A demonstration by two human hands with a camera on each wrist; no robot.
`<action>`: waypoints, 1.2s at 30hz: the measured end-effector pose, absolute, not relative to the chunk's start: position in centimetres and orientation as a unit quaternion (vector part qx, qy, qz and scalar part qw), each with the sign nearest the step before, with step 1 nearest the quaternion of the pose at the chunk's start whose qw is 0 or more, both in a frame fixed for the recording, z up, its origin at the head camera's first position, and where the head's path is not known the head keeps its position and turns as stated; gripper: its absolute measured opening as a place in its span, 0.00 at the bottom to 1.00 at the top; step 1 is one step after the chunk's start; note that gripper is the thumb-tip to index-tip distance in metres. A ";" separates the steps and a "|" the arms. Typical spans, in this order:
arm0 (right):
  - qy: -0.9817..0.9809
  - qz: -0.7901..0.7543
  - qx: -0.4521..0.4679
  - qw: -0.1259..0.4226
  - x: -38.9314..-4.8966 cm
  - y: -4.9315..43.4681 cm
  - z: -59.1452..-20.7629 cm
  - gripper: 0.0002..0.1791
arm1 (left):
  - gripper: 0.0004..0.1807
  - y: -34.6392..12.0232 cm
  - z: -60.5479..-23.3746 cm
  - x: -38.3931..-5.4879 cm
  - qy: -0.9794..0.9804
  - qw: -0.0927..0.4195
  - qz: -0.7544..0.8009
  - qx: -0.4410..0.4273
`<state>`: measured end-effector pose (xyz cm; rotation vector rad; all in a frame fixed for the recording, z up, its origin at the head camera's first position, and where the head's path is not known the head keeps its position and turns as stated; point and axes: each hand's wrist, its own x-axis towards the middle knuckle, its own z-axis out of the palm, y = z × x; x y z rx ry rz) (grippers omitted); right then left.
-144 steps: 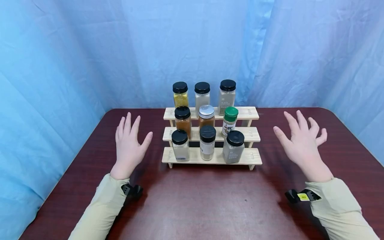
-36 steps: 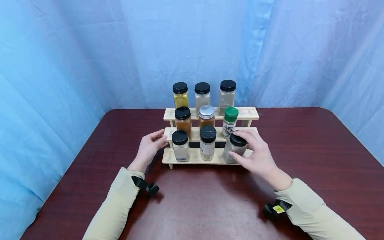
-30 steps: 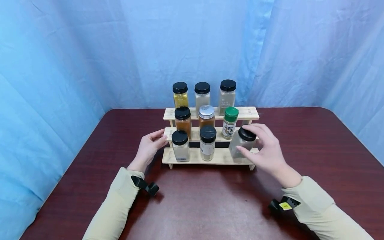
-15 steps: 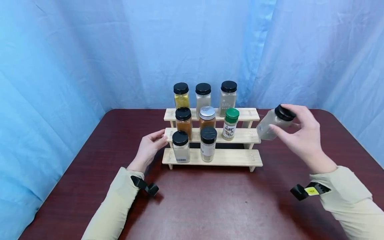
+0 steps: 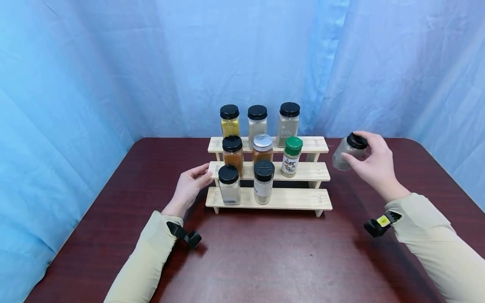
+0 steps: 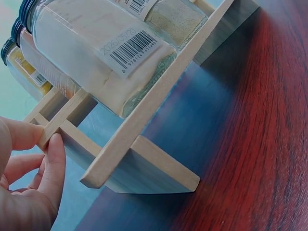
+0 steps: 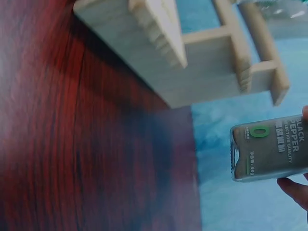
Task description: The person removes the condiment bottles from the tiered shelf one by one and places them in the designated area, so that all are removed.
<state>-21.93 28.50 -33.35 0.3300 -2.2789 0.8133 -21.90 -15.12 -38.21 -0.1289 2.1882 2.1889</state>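
My left hand (image 5: 189, 188) pinches the left end of the middle step of a three-tier wooden rack (image 5: 288, 198); the left wrist view shows thumb and finger on the step's end (image 6: 50, 134). To the right of the rack, my right hand (image 5: 377, 166) holds a black-lidded jar of grey powder (image 5: 344, 155) by its upper part, tilted, lid toward the hand. Its label reads black pepper on the jar (image 7: 269, 148) in the right wrist view, where most of the hand is out of frame.
Two jars, a white-powder one (image 5: 229, 191) and a black-capped shaker (image 5: 262, 189), stand on the bottom step. A green-lidded bottle (image 5: 291, 162) and two brown-spice jars stand on the middle step, three black-lidded jars on top. Blue curtains (image 5: 235, 50) enclose the dark red table (image 5: 265, 256).
My left hand came in and took hold of the rack's middle step. My right hand gripped the bottom step's right jar, lifted it off and carried it right, past the rack's end.
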 end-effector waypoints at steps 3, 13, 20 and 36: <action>-0.883 0.299 0.133 0.336 -23.0 28.6 -34.1 0.31 | 0.24 -15.1 -38.2 -21.9 0.704 0.021 0.709 -0.043; -0.901 0.294 0.124 0.293 -25.3 28.6 -35.9 0.30 | 0.24 -15.0 -38.1 -21.7 0.696 0.021 0.717 -0.046; -0.908 0.300 0.112 0.269 -26.1 28.4 -36.7 0.30 | 0.24 -15.0 -38.1 -21.7 0.699 0.019 0.714 -0.042; -0.922 0.293 0.103 0.231 -26.9 28.3 -37.2 0.30 | 0.24 -15.0 -38.2 -21.7 0.695 0.016 0.717 -0.046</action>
